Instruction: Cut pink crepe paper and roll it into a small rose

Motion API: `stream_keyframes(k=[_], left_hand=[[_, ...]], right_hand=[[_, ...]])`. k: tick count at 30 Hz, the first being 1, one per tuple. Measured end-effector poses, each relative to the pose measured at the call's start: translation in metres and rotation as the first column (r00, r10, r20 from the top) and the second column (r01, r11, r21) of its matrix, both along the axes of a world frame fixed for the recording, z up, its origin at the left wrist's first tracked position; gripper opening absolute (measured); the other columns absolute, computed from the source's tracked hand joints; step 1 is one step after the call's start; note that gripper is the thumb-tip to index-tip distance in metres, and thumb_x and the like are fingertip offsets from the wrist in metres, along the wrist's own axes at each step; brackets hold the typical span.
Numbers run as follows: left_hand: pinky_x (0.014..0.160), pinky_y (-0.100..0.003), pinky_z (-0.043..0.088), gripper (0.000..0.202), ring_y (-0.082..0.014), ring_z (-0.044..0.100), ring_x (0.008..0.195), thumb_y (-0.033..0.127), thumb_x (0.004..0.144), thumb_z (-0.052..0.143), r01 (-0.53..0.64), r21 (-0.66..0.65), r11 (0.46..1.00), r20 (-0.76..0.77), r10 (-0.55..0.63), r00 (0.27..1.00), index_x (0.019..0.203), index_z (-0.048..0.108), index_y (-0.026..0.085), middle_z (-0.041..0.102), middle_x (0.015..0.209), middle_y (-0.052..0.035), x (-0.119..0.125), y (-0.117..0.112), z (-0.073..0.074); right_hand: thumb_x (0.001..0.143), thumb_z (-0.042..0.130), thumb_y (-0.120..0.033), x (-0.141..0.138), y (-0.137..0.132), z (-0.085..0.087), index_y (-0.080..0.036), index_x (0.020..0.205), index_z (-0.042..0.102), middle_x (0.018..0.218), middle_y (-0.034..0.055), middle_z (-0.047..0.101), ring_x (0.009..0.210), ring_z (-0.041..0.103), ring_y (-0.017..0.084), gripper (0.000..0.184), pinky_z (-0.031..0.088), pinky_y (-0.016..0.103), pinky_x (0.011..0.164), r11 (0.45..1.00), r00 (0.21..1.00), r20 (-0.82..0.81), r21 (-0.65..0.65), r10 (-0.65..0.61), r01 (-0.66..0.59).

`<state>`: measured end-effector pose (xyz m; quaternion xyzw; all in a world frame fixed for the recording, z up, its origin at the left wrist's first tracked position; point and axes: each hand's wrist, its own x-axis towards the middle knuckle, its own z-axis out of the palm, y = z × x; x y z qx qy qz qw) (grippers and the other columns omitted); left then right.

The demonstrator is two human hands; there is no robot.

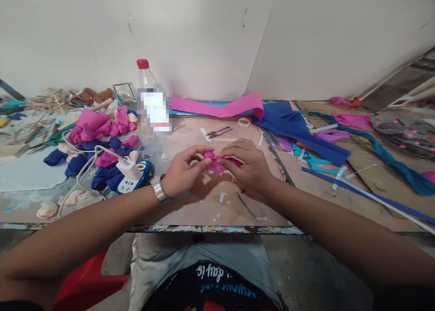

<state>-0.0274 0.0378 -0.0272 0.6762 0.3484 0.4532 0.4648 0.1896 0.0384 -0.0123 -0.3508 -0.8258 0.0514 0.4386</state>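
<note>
My left hand and my right hand meet over the middle of the table, both pinched on a small rolled pink fabric flower. The left hand wears a metal wristwatch. Part of the pink piece is hidden under the right hand's fingers. Small scissors lie just behind the hands.
A pile of pink, blue and cream fabric flowers lies at the left beside a power strip with a white plug. A plastic bottle stands at the back. Pink fabric strip, blue fabric and scraps spread to the right.
</note>
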Motion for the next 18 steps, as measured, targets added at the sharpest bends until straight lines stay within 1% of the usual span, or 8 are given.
stream_keyframes(k=[4,7,11,16,18], left_hand=[[0.082,-0.029,0.055,0.032,-0.0163,0.066,0.088,0.042,0.092,0.070,-0.001,-0.025,1.000,0.052,0.003,0.999,0.112,0.068,0.018,0.072,0.108,-0.0090,0.0014,-0.0007,0.0006],[0.080,-0.029,0.055,0.031,-0.0157,0.067,0.086,0.042,0.091,0.070,0.018,-0.035,0.999,0.048,-0.016,0.999,0.110,0.069,0.017,0.073,0.105,-0.0087,0.0016,-0.0009,0.0010],[0.083,-0.032,0.056,0.033,-0.0176,0.070,0.087,0.042,0.092,0.070,0.031,-0.034,0.999,0.036,-0.030,0.999,0.112,0.071,0.016,0.075,0.104,-0.0096,0.0010,-0.0007,0.0006],[0.088,-0.035,0.056,0.036,-0.0204,0.072,0.095,0.044,0.092,0.069,0.076,-0.078,0.994,0.027,-0.074,0.997,0.116,0.072,0.016,0.075,0.115,-0.0127,0.0017,-0.0006,0.0015],[0.085,-0.034,0.056,0.040,-0.0194,0.071,0.093,0.043,0.091,0.071,0.085,-0.110,0.990,0.082,-0.076,0.994,0.121,0.067,0.018,0.076,0.108,-0.0107,0.0031,-0.0002,0.0010]], right_hand=[[0.094,0.071,-0.038,0.0002,-0.0002,-0.0011,-0.023,0.089,0.073,0.088,0.0036,0.077,0.087,0.069,0.022,0.016,0.046,0.040,0.087,1.000,1.000,0.019,-0.013,0.005,-0.005],[0.093,0.072,-0.038,0.0002,-0.0002,-0.0008,-0.022,0.087,0.073,0.086,0.0034,0.076,0.084,0.069,0.021,0.017,0.046,0.039,0.085,1.000,1.000,0.016,-0.008,0.011,-0.011],[0.092,0.073,-0.040,0.0002,-0.0008,0.0003,-0.022,0.087,0.072,0.086,0.0034,0.076,0.084,0.069,0.021,0.019,0.045,0.039,0.084,1.000,1.000,0.009,0.002,0.009,-0.009],[0.092,0.073,-0.042,0.0003,-0.0019,0.0003,-0.023,0.092,0.071,0.092,0.0041,0.076,0.088,0.068,0.022,0.020,0.046,0.039,0.086,1.000,1.000,-0.007,-0.031,-0.001,0.001],[0.093,0.071,-0.043,0.0006,-0.0014,-0.0008,-0.023,0.097,0.071,0.095,0.0046,0.076,0.090,0.068,0.023,0.020,0.047,0.039,0.087,0.999,1.000,0.001,-0.035,0.013,-0.013]])
